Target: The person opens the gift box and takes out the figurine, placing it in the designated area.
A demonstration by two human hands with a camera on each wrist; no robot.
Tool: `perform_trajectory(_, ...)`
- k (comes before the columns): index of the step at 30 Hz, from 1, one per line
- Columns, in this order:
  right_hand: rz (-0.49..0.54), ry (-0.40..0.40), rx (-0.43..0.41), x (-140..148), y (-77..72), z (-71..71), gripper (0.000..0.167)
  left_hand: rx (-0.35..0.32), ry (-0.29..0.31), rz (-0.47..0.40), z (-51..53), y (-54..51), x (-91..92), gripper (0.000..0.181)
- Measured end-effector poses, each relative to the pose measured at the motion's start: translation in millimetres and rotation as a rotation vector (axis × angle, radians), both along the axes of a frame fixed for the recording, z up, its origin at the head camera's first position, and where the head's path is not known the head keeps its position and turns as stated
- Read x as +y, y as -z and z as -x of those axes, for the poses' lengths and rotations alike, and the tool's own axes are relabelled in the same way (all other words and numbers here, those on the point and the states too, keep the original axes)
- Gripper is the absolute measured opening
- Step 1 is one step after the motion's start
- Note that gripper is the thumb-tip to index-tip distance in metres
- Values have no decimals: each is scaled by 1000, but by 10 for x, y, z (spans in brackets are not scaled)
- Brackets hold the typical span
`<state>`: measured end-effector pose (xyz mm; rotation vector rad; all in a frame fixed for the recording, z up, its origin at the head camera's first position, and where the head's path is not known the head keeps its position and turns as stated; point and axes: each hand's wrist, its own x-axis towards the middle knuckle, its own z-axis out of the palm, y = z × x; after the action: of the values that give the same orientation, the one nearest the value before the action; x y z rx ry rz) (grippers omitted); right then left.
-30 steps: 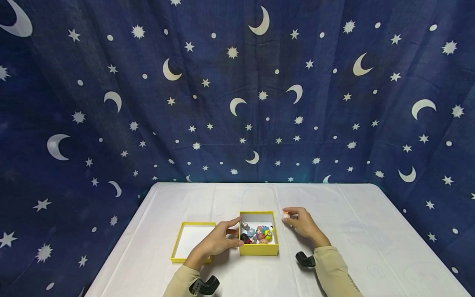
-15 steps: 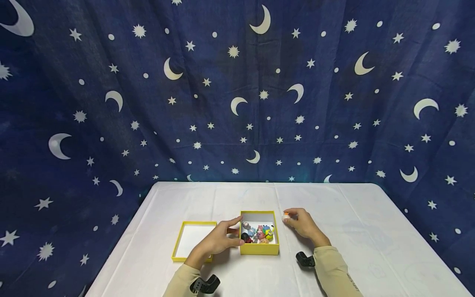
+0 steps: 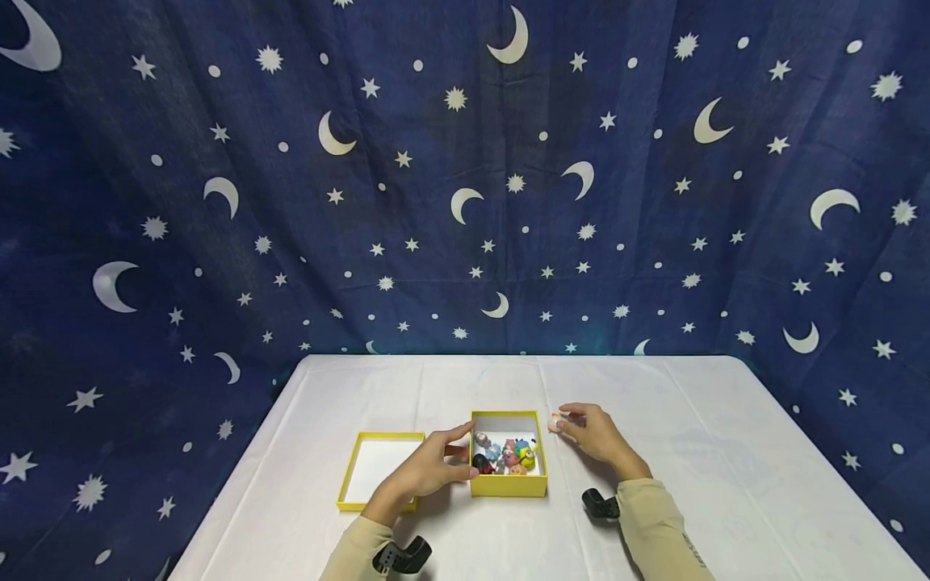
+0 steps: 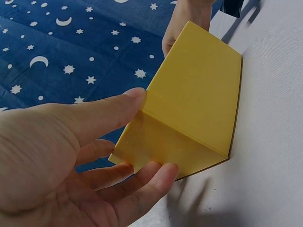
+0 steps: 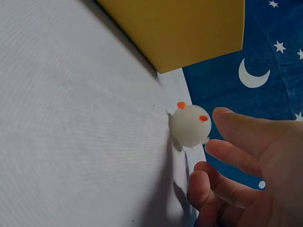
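My left hand (image 3: 425, 470) holds the yellow box (image 3: 508, 486) at its left side, thumb near the front corner and index finger near the back corner. In the left wrist view, the thumb lies along the box's upper edge and fingertips touch a wall. Several small colourful toy figures (image 3: 517, 458) lie in the box. A round white toy figure (image 5: 190, 126) with two orange spots is on the table to the right of the box. Beside it is my right hand (image 3: 599, 436); in the right wrist view a gap shows between its fingers and the toy.
A shallow white box lid (image 3: 374, 472) with a yellow rim lies to the left of the box, partly behind the left hand. A white cloth (image 3: 726, 468) covers the table. The dark blue curtain (image 3: 436, 202) with moons and stars hangs behind it.
The white toy has tipped, so its orange part, earlier on top, now faces the box. The right hand's fingers have loosened from it and shifted slightly right. The left hand stays on the box.
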<state>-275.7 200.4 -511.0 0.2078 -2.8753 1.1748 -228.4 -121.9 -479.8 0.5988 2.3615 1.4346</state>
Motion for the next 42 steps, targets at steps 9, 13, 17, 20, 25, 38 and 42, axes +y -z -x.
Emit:
perform_trajectory(9,60,29,16,-23,-81,-2,38,5,2,-4,1,-7,4,80)
perform_trajectory(13,83,23,51,-43,-130,-12,38,-3,-3,-6,-1,-11,7,80)
perform_trajectory(17,82,8,89,-94,-185,-40,37,-16,-8,-9,-8,-19,7,80)
perform_trajectory(20,77,1,109,-151,-231,-65,37,-18,-5,-17,-13,-23,6,80)
perform_trajectory(25,93,-28,112,-280,-293,-103,36,-13,-1,-26,-15,-21,3,80)
perform_trajectory(38,91,-157,124,-652,-306,-227,35,-30,-14,1,-6,-20,20,77)
perform_trajectory(42,81,-167,107,-753,-300,-267,35,-26,-11,0,1,-16,18,77)
